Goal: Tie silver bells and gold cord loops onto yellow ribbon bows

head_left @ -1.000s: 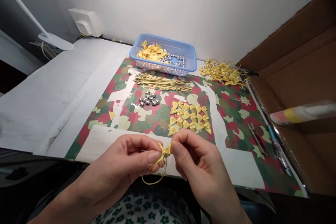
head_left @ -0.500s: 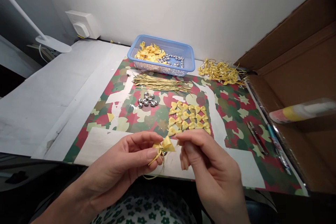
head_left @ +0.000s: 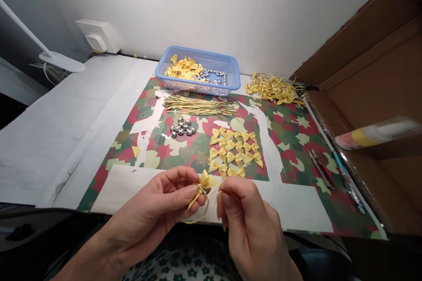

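Note:
My left hand pinches a yellow ribbon bow between thumb and fingers, above the table's front edge. A thin gold cord is looped round the bow's middle and hangs below it in a curve. A small silver bell shows partly behind the bow, mostly covered by fingers. Just to the right, my right hand is closed, its thumb and forefinger pinched on a thin end of the cord. Beyond the hands, rows of yellow bows lie on the patterned sheet, with several silver bells to their left.
Gold cords lie in a bundle before a blue basket of bows and silver bells. A heap of corded bows sits at the back right. Tweezers, a pen and a cardboard box are on the right.
My right hand has moved slightly left and down, with its fingers pinched on the cord. The cord loop under the bow is more visible. The bow has turned a little in my left hand.

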A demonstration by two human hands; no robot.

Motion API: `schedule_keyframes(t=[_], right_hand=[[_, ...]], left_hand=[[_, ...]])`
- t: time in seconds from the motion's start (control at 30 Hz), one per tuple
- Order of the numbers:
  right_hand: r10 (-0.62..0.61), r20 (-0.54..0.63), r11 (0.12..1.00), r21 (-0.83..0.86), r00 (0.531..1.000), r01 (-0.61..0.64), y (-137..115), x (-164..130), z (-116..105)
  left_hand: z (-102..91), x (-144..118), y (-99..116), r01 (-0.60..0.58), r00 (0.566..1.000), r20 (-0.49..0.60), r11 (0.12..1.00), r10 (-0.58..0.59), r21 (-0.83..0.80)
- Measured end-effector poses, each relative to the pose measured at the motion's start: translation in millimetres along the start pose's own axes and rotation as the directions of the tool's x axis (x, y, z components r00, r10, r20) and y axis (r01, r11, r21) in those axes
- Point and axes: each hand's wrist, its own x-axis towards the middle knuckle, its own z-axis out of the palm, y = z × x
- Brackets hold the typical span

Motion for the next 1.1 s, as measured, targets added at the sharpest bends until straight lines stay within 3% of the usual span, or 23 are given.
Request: schedule_keyframes(t=[0.27, 1.1], right_hand=[[-0.066, -0.133, 0.997, -0.055, 0.989, 0.059, 3.9, -0.6, -3.7], [-0.072, -0.108, 0.995, -0.076, 0.992, 0.064, 1.5, -5.2, 3.1]], left_hand=[[2.8, 1.4, -3.0, -0.070, 0.993, -0.092, 0.997, 0.073, 0.039], [3.6, -1.0, -5.8, -0.022, 0.990, -0.137, 1.000, 0.022, 0.000]])
